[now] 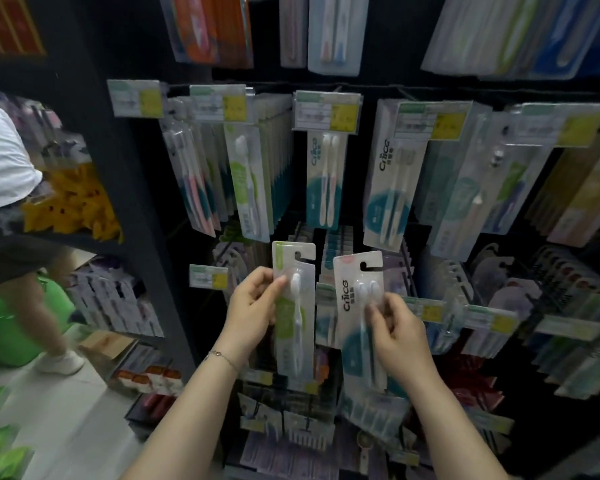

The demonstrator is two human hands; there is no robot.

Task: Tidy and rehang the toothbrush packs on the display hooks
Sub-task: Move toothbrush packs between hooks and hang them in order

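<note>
Plainly, your left hand (252,308) pinched the green single-brush pack (295,327) at its left edge, thumb on the front, fingers hidden behind the card. Your right hand (400,336) gripped the two-brush pack (352,323), fingertips curled on its blister and covering its lower right part. Both packs stood upright, side by side, off any hook, before the lower rows. Price tags (326,110) hid the upper hooks, and the bottom shelves were too blurred to read.
</note>
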